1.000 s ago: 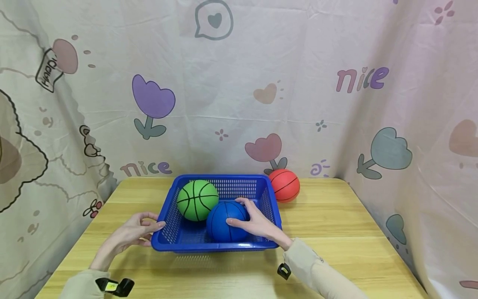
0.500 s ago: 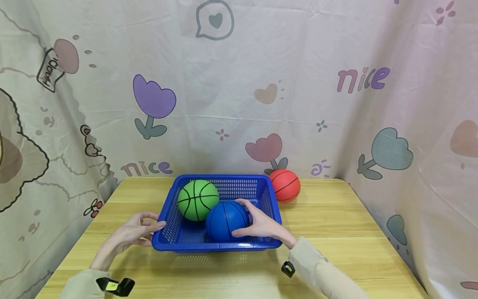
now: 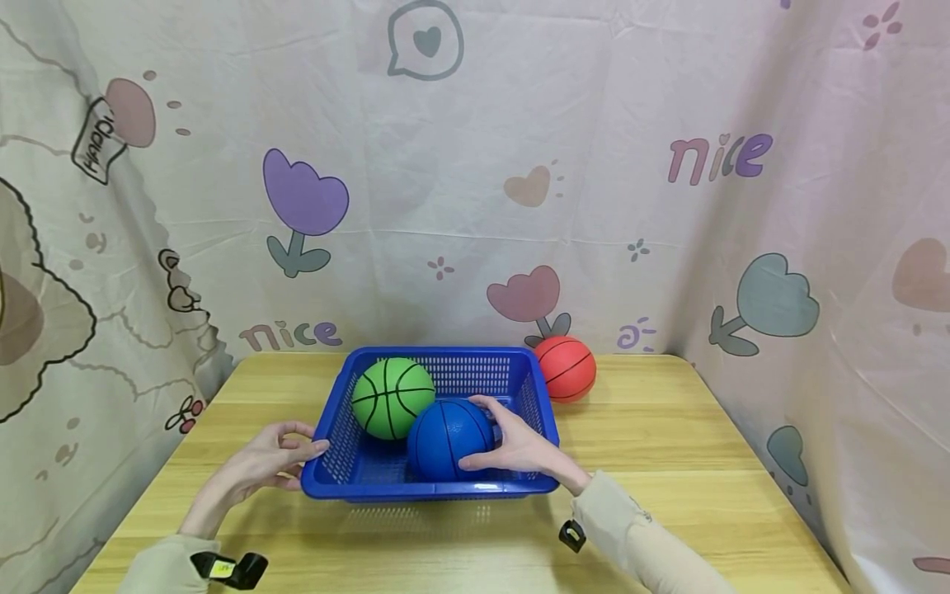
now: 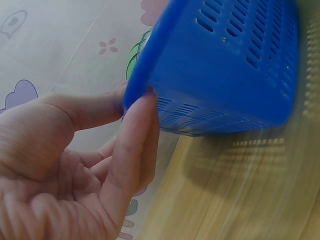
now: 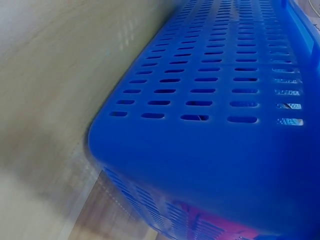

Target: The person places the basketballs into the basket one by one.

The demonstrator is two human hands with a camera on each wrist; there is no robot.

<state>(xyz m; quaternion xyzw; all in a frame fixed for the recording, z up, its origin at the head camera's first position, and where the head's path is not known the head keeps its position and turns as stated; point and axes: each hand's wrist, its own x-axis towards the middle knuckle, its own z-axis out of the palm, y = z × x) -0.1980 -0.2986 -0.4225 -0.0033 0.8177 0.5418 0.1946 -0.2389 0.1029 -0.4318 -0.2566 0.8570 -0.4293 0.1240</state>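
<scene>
A blue slotted plastic basket (image 3: 430, 492) stands on the table, with a green basketball (image 3: 392, 398) in its back left and a blue basketball (image 3: 436, 444) toward the front. At the basket's left front corner, my left hand (image 3: 261, 460) pinches the rim (image 4: 150, 60) between thumb and fingers. My right hand (image 3: 519, 450) reaches over the right side of the basket and holds the blue basketball, thumb on its front and fingers on its far right. The right wrist view shows the basket's outer wall (image 5: 190, 150); that hand is out of its sight.
Behind the basket's right back corner sits a red basketball (image 3: 566, 370) on the wooden table (image 3: 638, 437). A printed cloth (image 3: 445, 165) hangs along the back and both sides. Black wrist cameras (image 3: 228, 569) are worn on both sleeves.
The right hand has shifted slightly right, its thumb sliding lower and to the right on the blue basketball. That ball has turned a little and moved slightly left. The left hand stays on the rim.
</scene>
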